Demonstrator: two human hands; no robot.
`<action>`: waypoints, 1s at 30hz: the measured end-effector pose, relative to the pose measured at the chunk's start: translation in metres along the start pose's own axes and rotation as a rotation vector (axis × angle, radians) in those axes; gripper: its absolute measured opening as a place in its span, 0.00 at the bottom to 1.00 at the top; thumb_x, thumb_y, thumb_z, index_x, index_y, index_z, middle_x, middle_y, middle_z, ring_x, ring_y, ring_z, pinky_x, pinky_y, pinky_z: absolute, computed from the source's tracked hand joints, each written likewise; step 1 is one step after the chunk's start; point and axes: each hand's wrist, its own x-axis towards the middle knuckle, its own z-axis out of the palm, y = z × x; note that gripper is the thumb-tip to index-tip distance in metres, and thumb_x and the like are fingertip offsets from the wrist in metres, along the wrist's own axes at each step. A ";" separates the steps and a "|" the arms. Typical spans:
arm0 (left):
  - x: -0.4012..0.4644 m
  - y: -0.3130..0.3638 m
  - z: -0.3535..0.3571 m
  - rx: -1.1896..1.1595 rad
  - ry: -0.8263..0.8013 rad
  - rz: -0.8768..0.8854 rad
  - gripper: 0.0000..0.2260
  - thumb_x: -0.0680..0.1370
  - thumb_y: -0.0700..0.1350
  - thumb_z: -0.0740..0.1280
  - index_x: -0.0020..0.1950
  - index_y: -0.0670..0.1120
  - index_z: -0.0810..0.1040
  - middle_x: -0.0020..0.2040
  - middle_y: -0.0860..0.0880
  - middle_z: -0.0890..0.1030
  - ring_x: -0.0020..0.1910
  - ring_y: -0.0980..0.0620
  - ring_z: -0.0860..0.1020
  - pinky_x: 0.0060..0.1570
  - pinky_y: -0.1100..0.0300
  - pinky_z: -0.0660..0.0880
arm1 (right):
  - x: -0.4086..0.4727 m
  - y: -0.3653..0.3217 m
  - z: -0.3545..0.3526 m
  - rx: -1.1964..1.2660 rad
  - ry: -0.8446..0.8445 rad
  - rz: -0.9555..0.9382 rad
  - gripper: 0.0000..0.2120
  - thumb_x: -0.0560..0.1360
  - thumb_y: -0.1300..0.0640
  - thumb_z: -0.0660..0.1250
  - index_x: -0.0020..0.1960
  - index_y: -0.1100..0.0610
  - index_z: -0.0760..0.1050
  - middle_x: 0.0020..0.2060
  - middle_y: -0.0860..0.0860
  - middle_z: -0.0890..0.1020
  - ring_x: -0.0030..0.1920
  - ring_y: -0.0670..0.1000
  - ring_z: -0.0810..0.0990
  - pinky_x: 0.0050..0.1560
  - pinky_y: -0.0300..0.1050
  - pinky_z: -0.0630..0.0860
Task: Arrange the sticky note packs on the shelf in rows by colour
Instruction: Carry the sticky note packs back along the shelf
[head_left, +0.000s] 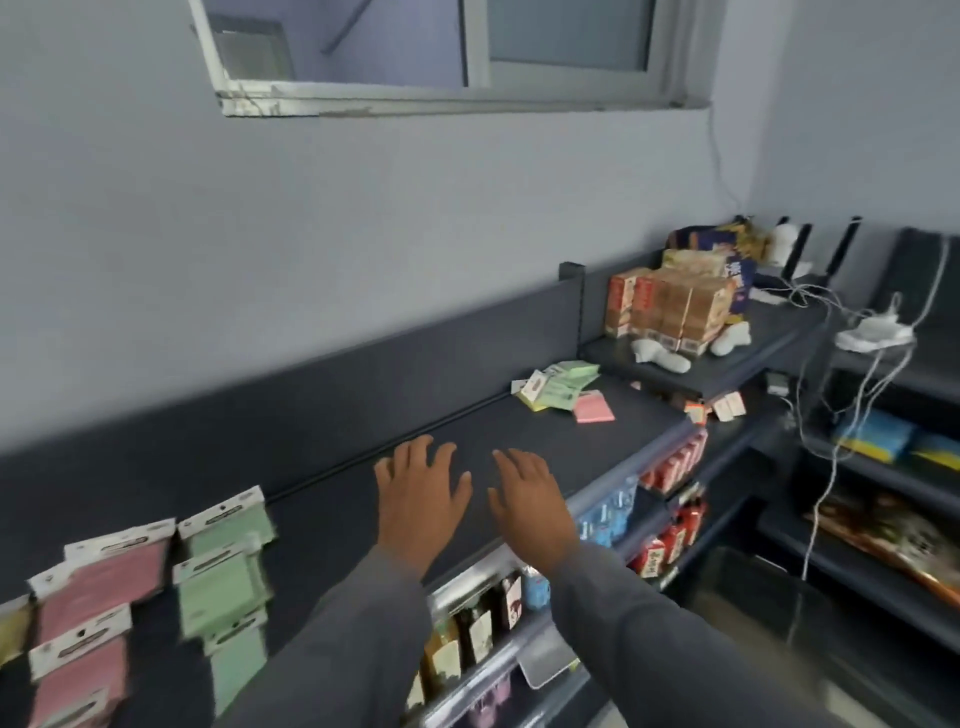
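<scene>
On the dark shelf top (545, 447), a row of green sticky note packs (223, 577) lies at the lower left, with a row of pink packs (98, 592) to its left and a yellowish pack (10, 631) at the frame edge. A loose pile of green packs (563, 382), a pink pack (595, 409) and a yellow pack (532, 401) sits far right on the shelf. My left hand (421, 493) and my right hand (530, 501) hover over the shelf's bare middle, fingers spread, holding nothing.
A raised shelf (727, 364) at the right holds brown boxes (670, 306) and white items. Cables and a power strip (872, 332) hang further right. Lower shelves hold bottles (467, 639) and red cartons (670, 540). A window is above.
</scene>
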 end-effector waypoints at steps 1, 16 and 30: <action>0.014 0.014 0.008 -0.017 0.004 0.026 0.19 0.79 0.59 0.65 0.66 0.51 0.78 0.66 0.46 0.77 0.66 0.44 0.74 0.61 0.43 0.68 | 0.006 0.018 -0.005 -0.012 -0.002 0.030 0.26 0.79 0.53 0.64 0.74 0.61 0.67 0.70 0.60 0.72 0.70 0.63 0.69 0.69 0.59 0.70; 0.185 0.099 0.139 -0.098 -0.104 0.107 0.19 0.79 0.60 0.63 0.66 0.52 0.76 0.63 0.49 0.77 0.60 0.46 0.75 0.57 0.47 0.69 | 0.130 0.185 0.002 -0.096 -0.023 0.232 0.27 0.76 0.56 0.67 0.73 0.62 0.69 0.69 0.59 0.73 0.68 0.62 0.70 0.69 0.55 0.70; 0.287 0.169 0.236 -0.070 -0.430 0.017 0.27 0.78 0.65 0.63 0.73 0.53 0.70 0.71 0.49 0.73 0.69 0.45 0.70 0.66 0.47 0.68 | 0.258 0.308 0.042 -0.136 -0.228 0.068 0.30 0.72 0.66 0.64 0.75 0.60 0.66 0.73 0.58 0.70 0.75 0.59 0.64 0.74 0.53 0.65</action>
